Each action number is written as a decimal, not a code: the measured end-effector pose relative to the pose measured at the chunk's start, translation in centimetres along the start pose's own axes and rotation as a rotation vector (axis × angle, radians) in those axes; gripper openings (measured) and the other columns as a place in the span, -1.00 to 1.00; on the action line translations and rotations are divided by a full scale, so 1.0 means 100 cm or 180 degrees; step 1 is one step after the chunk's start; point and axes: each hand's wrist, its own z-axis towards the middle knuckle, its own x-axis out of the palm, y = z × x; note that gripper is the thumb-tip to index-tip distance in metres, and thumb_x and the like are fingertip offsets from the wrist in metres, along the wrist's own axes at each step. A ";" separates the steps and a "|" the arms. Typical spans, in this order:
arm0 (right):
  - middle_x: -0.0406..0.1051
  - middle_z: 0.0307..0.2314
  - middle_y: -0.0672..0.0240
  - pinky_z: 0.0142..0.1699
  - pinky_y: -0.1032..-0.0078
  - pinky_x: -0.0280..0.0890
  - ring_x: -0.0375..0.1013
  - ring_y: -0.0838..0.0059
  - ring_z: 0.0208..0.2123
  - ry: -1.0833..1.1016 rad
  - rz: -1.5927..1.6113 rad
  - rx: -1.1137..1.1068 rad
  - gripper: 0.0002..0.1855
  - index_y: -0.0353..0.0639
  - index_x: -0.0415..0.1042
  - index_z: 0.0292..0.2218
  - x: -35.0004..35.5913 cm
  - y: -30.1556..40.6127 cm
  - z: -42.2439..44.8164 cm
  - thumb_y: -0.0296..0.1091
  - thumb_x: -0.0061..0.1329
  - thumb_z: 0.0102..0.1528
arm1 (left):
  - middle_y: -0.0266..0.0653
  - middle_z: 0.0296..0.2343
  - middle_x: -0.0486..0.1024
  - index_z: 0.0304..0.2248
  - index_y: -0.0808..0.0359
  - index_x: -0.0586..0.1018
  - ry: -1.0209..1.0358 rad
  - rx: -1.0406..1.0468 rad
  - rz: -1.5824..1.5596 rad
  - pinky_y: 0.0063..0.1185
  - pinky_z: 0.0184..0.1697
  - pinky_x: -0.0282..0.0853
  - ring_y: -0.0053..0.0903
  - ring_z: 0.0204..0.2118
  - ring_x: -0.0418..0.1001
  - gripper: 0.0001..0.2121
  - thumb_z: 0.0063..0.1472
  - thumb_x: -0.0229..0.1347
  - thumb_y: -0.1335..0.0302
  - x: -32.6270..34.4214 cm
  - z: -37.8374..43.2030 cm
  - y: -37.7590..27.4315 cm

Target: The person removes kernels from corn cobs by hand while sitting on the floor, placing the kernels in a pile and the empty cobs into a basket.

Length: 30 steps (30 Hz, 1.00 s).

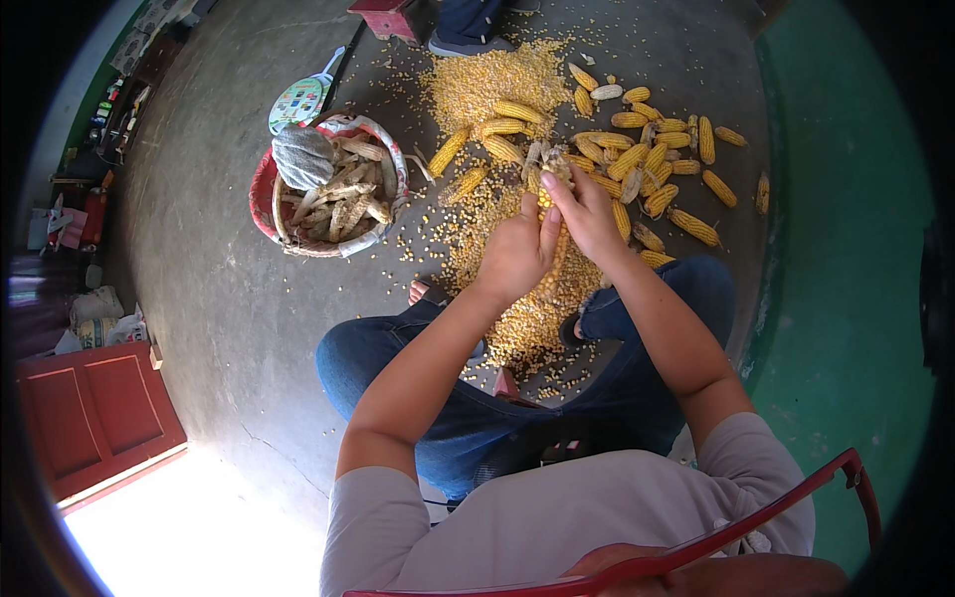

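Note:
Both hands close around one ear of dried corn [545,200], part of it bare of kernels. My left hand [518,250] grips its near side, with the thumb pressed against the kernels. From the right, my right hand [591,216] wraps the upper end, its thumb meeting the ear close to the left thumb. The fingers hide much of the ear. Beneath the hands spreads a heap of loose yellow kernels [522,328], reaching back between my knees. Whole corn ears [656,168] lie piled to the right of the hands, and a few more ears [515,112] rest just beyond them.
A basket [262,190] at left holds stripped cobs [339,201] and a grey knitted cloth item [302,157]. Behind it lies a printed hand fan [298,101]. Another person's shoe [470,46] and a red stool [388,19] are at the far side. A green wall [835,224] stands right.

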 end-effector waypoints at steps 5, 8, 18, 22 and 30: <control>0.22 -0.78 0.25 -0.58 0.47 0.08 0.19 0.40 -0.74 -0.0073 -0.0091 -0.0370 -0.57 -0.32 0.29 -0.49 0.000 -0.006 0.000 -0.06 -0.27 0.13 | 0.11 -0.73 0.35 -0.33 0.46 0.20 0.0014 0.0029 0.0099 -0.25 -0.54 0.28 0.00 -0.64 0.35 -0.65 0.24 -0.30 0.23 0.001 -0.001 0.002; 0.22 -0.79 0.24 -0.59 0.45 0.09 0.18 0.36 -0.75 -0.0234 -0.0176 -0.0448 -0.57 -0.32 0.29 -0.50 0.000 -0.023 0.002 -0.07 -0.27 0.13 | 0.11 -0.72 0.35 -0.33 0.47 0.20 -0.0182 0.0110 -0.0045 -0.26 -0.54 0.28 -0.01 -0.64 0.35 -0.64 0.24 -0.30 0.23 0.006 -0.002 0.005; 0.20 -0.81 0.25 -0.60 0.45 0.08 0.19 0.39 -0.77 -0.0005 -0.0092 -0.0164 -0.58 -0.32 0.30 -0.49 -0.002 0.001 0.001 -0.07 -0.26 0.13 | 0.09 -0.72 0.37 -0.38 0.44 0.22 -0.0035 0.0003 0.0538 -0.27 -0.57 0.30 -0.04 -0.65 0.37 -0.65 0.23 -0.26 0.22 -0.001 -0.002 -0.003; 0.21 -0.81 0.27 -0.61 0.45 0.07 0.19 0.42 -0.77 -0.0127 -0.0247 -0.0365 -0.60 -0.31 0.30 -0.49 -0.001 -0.014 0.004 -0.09 -0.27 0.13 | 0.11 -0.72 0.36 -0.34 0.41 0.19 0.0006 -0.0031 0.0217 -0.24 -0.55 0.24 0.01 -0.62 0.34 -0.69 0.24 -0.26 0.25 0.000 -0.002 0.002; 0.32 -0.58 0.30 -0.43 0.51 0.13 0.27 0.52 -0.55 0.0251 0.0671 -0.0186 -0.57 -0.27 0.28 -0.40 0.001 -0.017 0.005 -0.04 -0.39 0.18 | 0.19 -0.33 0.40 -0.09 0.59 0.25 -0.0225 -0.0376 -0.1675 -0.46 -0.14 0.26 -0.15 -0.23 0.39 -0.41 0.25 -0.34 0.09 0.001 0.002 0.014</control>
